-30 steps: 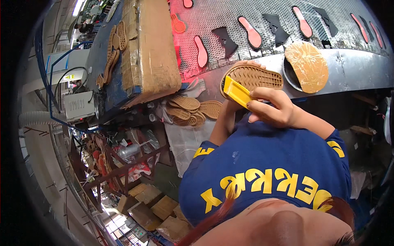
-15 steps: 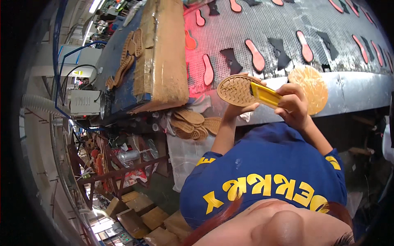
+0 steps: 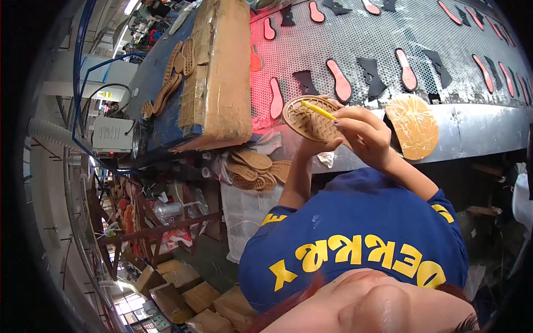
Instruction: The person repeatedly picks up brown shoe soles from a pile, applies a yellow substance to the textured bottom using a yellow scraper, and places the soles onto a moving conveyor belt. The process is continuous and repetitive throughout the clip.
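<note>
My left hand (image 3: 317, 146) is closed round a tan rubber shoe sole (image 3: 300, 125) from below. The sole is tilted, and its ridged tread pattern faces up toward me. In my right hand (image 3: 366, 132), a thin yellow flat tool (image 3: 320, 110) is pinched, seen nearly edge-on. Its far end lies over the sole's tread; whether it touches, I cannot tell. My right fingers cover the tool's near end and part of the sole.
Ahead runs a mesh conveyor belt (image 3: 311, 47) carrying pink insoles (image 3: 340, 80) and black cut pieces (image 3: 371, 76). A tan pad (image 3: 413, 126) lies on its metal edge (image 3: 472, 130). Several soles (image 3: 252, 162) are piled at left, below a large cardboard block (image 3: 230, 77).
The yellow tool has turned from flat-side view to nearly edge-on and moved left over the sole. My right hand has followed it. The conveyor items have shifted slightly left in view.
</note>
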`<state>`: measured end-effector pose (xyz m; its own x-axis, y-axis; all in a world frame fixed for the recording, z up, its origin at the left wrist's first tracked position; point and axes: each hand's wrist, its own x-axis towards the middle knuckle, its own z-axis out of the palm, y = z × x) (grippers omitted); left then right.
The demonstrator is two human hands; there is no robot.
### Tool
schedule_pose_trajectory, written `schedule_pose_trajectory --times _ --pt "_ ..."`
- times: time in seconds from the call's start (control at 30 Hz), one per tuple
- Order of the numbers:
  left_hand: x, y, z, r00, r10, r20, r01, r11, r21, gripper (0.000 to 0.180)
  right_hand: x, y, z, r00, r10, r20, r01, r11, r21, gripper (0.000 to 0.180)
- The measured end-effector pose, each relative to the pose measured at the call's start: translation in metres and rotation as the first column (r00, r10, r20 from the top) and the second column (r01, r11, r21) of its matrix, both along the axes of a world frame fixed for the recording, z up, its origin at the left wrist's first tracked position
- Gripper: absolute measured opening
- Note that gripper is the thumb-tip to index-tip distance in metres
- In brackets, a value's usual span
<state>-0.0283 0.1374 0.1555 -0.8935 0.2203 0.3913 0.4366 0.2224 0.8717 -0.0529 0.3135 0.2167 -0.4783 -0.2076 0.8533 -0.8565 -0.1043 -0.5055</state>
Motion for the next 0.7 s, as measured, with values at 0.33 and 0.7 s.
schedule_pose_trajectory --times 0.33,0.7 --pt "0.003 0.030 0.025 0.917 -0.379 0.126 0.107 0.536 0.838 0.096 0.009 0.013 0.008 0.987 0.071 -0.147 -0.057 0.994 0.094 0.023" --pt "0.004 0.040 0.026 0.915 -0.392 0.096 0.189 0.627 0.755 0.092 0.008 0.025 0.014 0.984 0.136 -0.115 -0.124 0.986 0.110 0.023"
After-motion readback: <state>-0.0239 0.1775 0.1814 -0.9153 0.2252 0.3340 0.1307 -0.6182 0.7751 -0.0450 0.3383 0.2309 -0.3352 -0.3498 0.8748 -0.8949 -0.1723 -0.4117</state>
